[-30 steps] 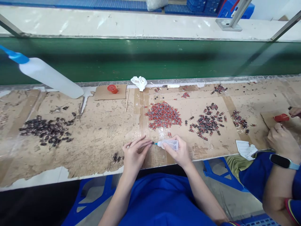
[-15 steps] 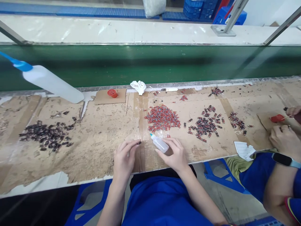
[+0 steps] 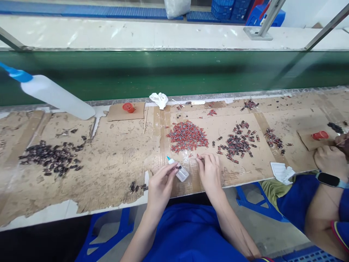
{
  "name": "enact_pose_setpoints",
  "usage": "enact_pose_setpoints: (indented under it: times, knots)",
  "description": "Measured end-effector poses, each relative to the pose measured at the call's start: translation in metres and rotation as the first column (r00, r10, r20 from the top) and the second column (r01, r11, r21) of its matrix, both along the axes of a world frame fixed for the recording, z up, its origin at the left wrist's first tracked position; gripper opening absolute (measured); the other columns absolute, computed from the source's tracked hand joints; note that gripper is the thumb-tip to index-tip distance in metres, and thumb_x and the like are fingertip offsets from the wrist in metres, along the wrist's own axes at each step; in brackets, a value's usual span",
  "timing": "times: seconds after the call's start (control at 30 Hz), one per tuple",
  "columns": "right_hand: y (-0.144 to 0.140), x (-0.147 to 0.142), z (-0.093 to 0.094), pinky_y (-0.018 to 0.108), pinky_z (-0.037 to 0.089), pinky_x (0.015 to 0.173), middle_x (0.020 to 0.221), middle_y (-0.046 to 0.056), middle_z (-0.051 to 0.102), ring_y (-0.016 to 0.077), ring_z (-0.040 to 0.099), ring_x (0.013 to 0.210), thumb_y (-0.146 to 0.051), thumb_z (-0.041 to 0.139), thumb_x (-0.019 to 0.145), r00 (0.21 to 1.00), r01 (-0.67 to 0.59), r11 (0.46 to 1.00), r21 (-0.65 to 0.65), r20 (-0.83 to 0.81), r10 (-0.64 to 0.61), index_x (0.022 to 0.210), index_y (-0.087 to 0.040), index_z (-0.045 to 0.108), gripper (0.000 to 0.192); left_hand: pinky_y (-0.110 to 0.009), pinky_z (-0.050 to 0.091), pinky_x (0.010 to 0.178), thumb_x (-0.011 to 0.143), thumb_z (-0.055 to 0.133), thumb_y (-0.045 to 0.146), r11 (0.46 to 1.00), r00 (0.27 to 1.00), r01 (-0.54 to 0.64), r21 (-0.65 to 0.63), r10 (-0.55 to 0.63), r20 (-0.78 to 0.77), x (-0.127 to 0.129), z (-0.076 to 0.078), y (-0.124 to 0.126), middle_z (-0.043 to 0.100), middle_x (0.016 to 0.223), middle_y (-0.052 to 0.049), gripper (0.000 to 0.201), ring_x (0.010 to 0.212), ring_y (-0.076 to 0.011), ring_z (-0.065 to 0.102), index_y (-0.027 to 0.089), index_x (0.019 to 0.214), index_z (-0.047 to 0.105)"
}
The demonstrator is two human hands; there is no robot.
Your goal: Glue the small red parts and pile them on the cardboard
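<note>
My left hand (image 3: 160, 187) pinches a small dark part (image 3: 179, 167) between thumb and forefinger, right over a small clear squeeze bottle (image 3: 180, 173). The bottle lies on its side on the cardboard-covered bench (image 3: 114, 160), its blue tip pointing up-left, with no hand holding it. My right hand (image 3: 209, 171) is palm down just right of the bottle. Its fingertips are closed on a small red part (image 3: 199, 157) at the near edge of the pile of red parts (image 3: 187, 135).
A large white bottle with a blue nozzle (image 3: 54, 95) lies at the left, above a heap of dark parts (image 3: 50, 158). A mixed red and dark pile (image 3: 237, 143), a red cap (image 3: 128, 107), a white cloth (image 3: 159, 99) and a paper slip (image 3: 282, 171) are on the bench. A co-worker's hand (image 3: 329, 160) works at right. Behind runs a green belt (image 3: 174, 69).
My right hand has let go of the squeeze bottle, which now lies on the bench, and reached to the red parts. My left hand has moved right with the dark part.
</note>
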State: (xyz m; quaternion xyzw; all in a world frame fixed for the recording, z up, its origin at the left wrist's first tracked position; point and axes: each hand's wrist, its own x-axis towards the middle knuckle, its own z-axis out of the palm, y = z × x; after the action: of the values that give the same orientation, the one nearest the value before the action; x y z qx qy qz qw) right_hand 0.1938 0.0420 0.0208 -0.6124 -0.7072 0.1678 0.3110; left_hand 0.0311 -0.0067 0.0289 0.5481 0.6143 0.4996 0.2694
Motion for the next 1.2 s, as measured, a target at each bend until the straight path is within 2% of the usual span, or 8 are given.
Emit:
enact_pose_setpoints:
  times: [0.13, 0.3, 0.37, 0.47, 0.63, 0.87, 1.07, 1.2]
  knots:
    - [0.003, -0.001, -0.001, 0.042, 0.048, 0.080, 0.090, 0.010, 0.067, 0.0276, 0.056, 0.090, -0.033, 0.047, 0.098, 0.999, 0.036, 0.999, -0.002, -0.031, -0.036, 0.091, -0.020, 0.065, 0.023, -0.030, 0.059, 0.073, 0.087, 0.062, 0.030, 1.000, 1.000, -0.011, -0.029, 0.011, -0.007, 0.003, -0.001, 0.004, 0.077, 0.090, -0.005, 0.015, 0.078, -0.0174, 0.072, 0.020, 0.094, 0.072]
    - [0.008, -0.005, -0.002, 0.043, 0.048, 0.078, 0.086, 0.012, 0.065, 0.0292, 0.056, 0.088, -0.033, 0.047, 0.097, 0.997, 0.070, 0.997, -0.021, 0.034, -0.069, 0.083, -0.021, 0.064, 0.025, -0.030, 0.058, 0.074, 0.089, 0.059, 0.028, 1.000, 0.999, 0.018, -0.005, -0.018, -0.049, 0.003, -0.001, 0.006, 0.076, 0.090, -0.004, 0.015, 0.082, -0.0172, 0.071, 0.022, 0.093, 0.071]
    - [0.007, -0.005, 0.000, 0.042, 0.048, 0.077, 0.087, 0.012, 0.065, 0.0290, 0.057, 0.089, -0.031, 0.045, 0.098, 0.998, 0.054, 0.998, -0.035, -0.008, -0.054, 0.084, -0.021, 0.063, 0.024, -0.030, 0.058, 0.076, 0.090, 0.058, 0.029, 1.000, 0.998, 0.020, -0.012, -0.021, -0.058, 0.004, -0.001, 0.006, 0.076, 0.092, -0.004, 0.016, 0.084, -0.0175, 0.071, 0.022, 0.094, 0.071]
    - [0.001, -0.005, 0.011, 0.037, 0.052, 0.076, 0.089, 0.008, 0.067, 0.0237, 0.063, 0.085, -0.029, 0.044, 0.098, 0.977, -0.060, 0.993, -0.103, -0.211, 0.037, 0.092, -0.021, 0.061, 0.019, -0.033, 0.057, 0.080, 0.091, 0.056, 0.030, 0.999, 0.998, 0.019, -0.027, -0.021, -0.067, 0.006, -0.001, 0.007, 0.075, 0.093, -0.005, 0.017, 0.086, -0.0185, 0.070, 0.022, 0.095, 0.071]
    - [-0.008, -0.009, 0.029, 0.031, 0.054, 0.083, 0.097, 0.007, 0.068, 0.0188, 0.067, 0.092, -0.024, 0.047, 0.096, 0.857, -0.333, 0.935, -0.125, -0.454, 0.244, 0.096, -0.021, 0.066, 0.019, -0.034, 0.056, 0.083, 0.090, 0.056, 0.029, 0.999, 0.997, 0.017, -0.031, -0.019, -0.074, 0.007, -0.002, 0.009, 0.075, 0.092, -0.005, 0.017, 0.087, -0.0187, 0.070, 0.021, 0.094, 0.070]
    - [-0.008, -0.018, 0.017, 0.028, 0.057, 0.069, 0.088, 0.007, 0.072, 0.0179, 0.069, 0.077, -0.028, 0.058, 0.088, 0.805, -0.236, 0.950, -0.206, -0.588, 0.073, 0.090, -0.019, 0.070, 0.016, -0.034, 0.056, 0.082, 0.090, 0.056, 0.029, 1.000, 0.997, 0.016, -0.026, -0.018, -0.081, 0.008, -0.003, 0.009, 0.074, 0.091, -0.005, 0.016, 0.085, -0.0189, 0.069, 0.021, 0.093, 0.069]
    - [-0.009, -0.027, 0.006, 0.029, 0.060, 0.066, 0.090, 0.008, 0.075, 0.0186, 0.072, 0.075, -0.040, 0.062, 0.084, 0.677, -0.275, 0.912, -0.304, -0.735, -0.042, 0.083, -0.019, 0.068, 0.022, -0.032, 0.057, 0.077, 0.088, 0.058, 0.030, 0.999, 0.999, 0.004, -0.038, -0.006, -0.048, 0.008, -0.003, 0.008, 0.074, 0.088, -0.005, 0.016, 0.079, -0.0177, 0.069, 0.021, 0.091, 0.070]
    - [-0.010, -0.031, 0.006, 0.030, 0.061, 0.071, 0.086, 0.008, 0.075, 0.0199, 0.074, 0.078, -0.041, 0.064, 0.082, 0.627, -0.270, 0.913, -0.306, -0.775, -0.075, 0.083, -0.018, 0.068, 0.024, -0.031, 0.058, 0.076, 0.086, 0.061, 0.031, 0.997, 0.999, -0.001, -0.072, 0.005, 0.054, 0.009, -0.002, 0.007, 0.074, 0.089, -0.006, 0.016, 0.081, -0.0177, 0.069, 0.020, 0.091, 0.072]
